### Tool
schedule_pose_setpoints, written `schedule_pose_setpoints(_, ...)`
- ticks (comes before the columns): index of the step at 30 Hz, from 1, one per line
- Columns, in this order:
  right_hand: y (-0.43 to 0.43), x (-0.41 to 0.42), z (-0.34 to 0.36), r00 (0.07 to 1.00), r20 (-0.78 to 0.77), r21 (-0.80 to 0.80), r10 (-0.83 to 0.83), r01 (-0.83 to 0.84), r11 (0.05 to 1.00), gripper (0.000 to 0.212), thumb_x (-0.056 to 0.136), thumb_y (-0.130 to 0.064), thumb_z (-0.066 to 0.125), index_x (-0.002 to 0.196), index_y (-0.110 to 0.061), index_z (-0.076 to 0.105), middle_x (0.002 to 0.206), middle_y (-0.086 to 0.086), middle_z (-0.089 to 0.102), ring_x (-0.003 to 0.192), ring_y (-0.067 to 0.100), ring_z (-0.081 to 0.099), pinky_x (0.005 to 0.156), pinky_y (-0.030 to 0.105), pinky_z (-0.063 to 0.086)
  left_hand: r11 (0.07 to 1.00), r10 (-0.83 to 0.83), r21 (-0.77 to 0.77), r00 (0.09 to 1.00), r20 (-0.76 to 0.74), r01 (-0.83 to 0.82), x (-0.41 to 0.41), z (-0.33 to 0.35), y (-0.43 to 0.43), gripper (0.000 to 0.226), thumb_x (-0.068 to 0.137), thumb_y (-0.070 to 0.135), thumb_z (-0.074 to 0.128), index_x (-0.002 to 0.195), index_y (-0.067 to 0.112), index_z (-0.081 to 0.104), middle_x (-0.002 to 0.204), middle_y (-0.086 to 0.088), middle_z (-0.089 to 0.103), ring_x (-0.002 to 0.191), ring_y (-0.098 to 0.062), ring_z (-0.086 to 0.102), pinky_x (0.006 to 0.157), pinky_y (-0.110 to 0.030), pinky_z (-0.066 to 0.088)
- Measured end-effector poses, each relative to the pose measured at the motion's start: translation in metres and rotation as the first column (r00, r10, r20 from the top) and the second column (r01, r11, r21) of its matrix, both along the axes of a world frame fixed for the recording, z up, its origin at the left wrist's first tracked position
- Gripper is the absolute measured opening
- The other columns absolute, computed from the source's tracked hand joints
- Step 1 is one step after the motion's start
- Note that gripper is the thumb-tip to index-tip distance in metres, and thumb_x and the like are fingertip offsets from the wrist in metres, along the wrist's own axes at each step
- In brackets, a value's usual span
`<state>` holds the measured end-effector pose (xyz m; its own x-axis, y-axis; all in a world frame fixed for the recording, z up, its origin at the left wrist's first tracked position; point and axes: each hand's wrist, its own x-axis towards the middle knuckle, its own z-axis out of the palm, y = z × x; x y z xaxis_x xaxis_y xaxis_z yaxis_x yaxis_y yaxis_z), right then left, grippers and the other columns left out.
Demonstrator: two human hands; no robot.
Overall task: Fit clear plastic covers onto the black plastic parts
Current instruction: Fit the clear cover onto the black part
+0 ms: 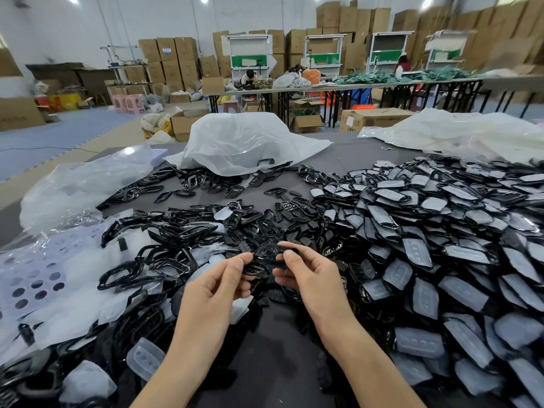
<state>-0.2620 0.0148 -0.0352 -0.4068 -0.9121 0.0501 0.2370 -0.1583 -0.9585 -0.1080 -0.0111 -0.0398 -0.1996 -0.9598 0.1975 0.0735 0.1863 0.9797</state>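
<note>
Loose clear cover [145,357] lies near-left on the counter [347,154]. Above the heap, left hand [217,278] and right hand [309,275] hold one black part [266,254] between them, each grip pinched on an end, thumb on top. Can't tell if a cover is on it yet. Judging this as the fitting step; next needs the cover aligned, then pressed until seated. Covered pile [441,231] right. Far box label [167,50]: blue, unreadable.

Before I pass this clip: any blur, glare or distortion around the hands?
Head view: the left hand, right hand and the black part they pinch are sharp; lighting is even, shadows soft; glare on the white plastic bag; wide-angle bending toward the edges; the cardboard boxes at upper right are smeared.
</note>
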Motion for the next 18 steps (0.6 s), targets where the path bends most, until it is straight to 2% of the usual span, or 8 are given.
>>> schedule_pose_setpoints(4,0.001,0.004,-0.001,0.996,-0.015,0.017,0.09,-0.09,0.996,0.022,0.1,-0.007,0.056,0.101,-0.019,0.074,0.084,-0.002,0.073,0.07,0.013,0.071,0.068,0.023,0.059,0.99,0.083,-0.125,0.993,0.089,-0.072,-0.001,0.002,0.002,0.019,0.093,0.024,0.064,0.102,0.04,0.069,0.08,0.004,0.07,0.073,-0.005,0.065,0.069,-0.008,0.047)
schedule_pose_setpoints(7,0.002,0.007,-0.001,0.986,0.031,0.013,0.165,-0.165,0.986,0.022,0.1,-0.006,0.056,0.101,-0.018,0.074,0.085,0.0,0.076,0.073,0.015,0.072,0.069,0.024,0.059,0.979,0.136,-0.167,0.985,0.104,-0.118,-0.002,0.001,0.003,0.017,0.091,0.021,0.068,0.091,0.038,0.068,0.083,0.004,0.071,0.076,-0.008,0.066,0.069,-0.012,0.048)
schedule_pose_setpoints(10,0.002,0.011,-0.001,0.968,0.109,-0.012,0.226,-0.226,0.974,0.021,0.1,-0.007,0.056,0.104,-0.015,0.075,0.091,0.007,0.077,0.077,0.017,0.073,0.071,0.023,0.058,0.967,0.178,-0.218,0.965,0.191,-0.135,-0.005,0.0,0.003,0.029,0.09,0.012,0.068,0.084,0.038,0.06,0.078,0.002,0.065,0.068,-0.008,0.06,0.063,-0.013,0.046)
schedule_pose_setpoints(11,0.002,0.012,-0.002,0.964,0.135,-0.021,0.23,-0.23,0.973,0.021,0.1,-0.007,0.056,0.104,-0.015,0.075,0.092,0.008,0.076,0.078,0.018,0.073,0.072,0.023,0.058,0.958,0.189,-0.259,0.953,0.238,-0.125,-0.005,-0.001,0.004,0.033,0.09,0.009,0.067,0.085,0.04,0.057,0.077,0.002,0.064,0.067,-0.006,0.059,0.063,-0.011,0.044)
schedule_pose_setpoints(13,0.001,0.013,-0.003,0.957,0.192,-0.038,0.217,-0.214,0.976,0.021,0.099,-0.006,0.056,0.104,-0.013,0.075,0.094,0.009,0.076,0.079,0.018,0.073,0.073,0.023,0.058,0.922,0.214,-0.381,0.904,0.371,-0.063,-0.004,-0.004,0.006,0.038,0.09,0.01,0.064,0.099,0.045,0.054,0.082,0.008,0.059,0.079,-0.004,0.059,0.069,-0.009,0.044)
schedule_pose_setpoints(15,0.001,0.013,-0.004,0.958,0.221,-0.034,0.185,-0.182,0.983,0.019,0.099,-0.005,0.056,0.106,-0.01,0.074,0.093,0.009,0.076,0.079,0.017,0.074,0.071,0.022,0.058,0.889,0.214,-0.457,0.848,0.485,0.037,-0.004,-0.006,0.009,0.033,0.092,0.017,0.059,0.117,0.039,0.054,0.101,0.015,0.059,0.095,0.001,0.058,0.076,-0.01,0.046)
schedule_pose_setpoints(16,0.0,0.013,-0.004,0.963,0.214,-0.023,0.164,-0.163,0.986,0.019,0.099,-0.005,0.056,0.106,-0.009,0.073,0.091,0.008,0.077,0.078,0.016,0.074,0.07,0.021,0.058,0.891,0.202,-0.451,0.85,0.487,0.047,-0.004,-0.007,0.01,0.03,0.094,0.019,0.057,0.119,0.035,0.056,0.105,0.018,0.061,0.098,0.004,0.059,0.077,-0.009,0.046)
schedule_pose_setpoints(18,0.0,0.012,-0.004,0.976,0.175,-0.003,0.13,-0.131,0.991,0.018,0.1,-0.004,0.055,0.104,-0.011,0.072,0.086,0.004,0.076,0.074,0.013,0.074,0.067,0.02,0.058,0.919,0.192,-0.394,0.893,0.406,-0.019,-0.004,-0.006,0.01,0.021,0.095,0.019,0.061,0.108,0.035,0.061,0.095,0.021,0.068,0.089,0.006,0.064,0.073,-0.004,0.043)
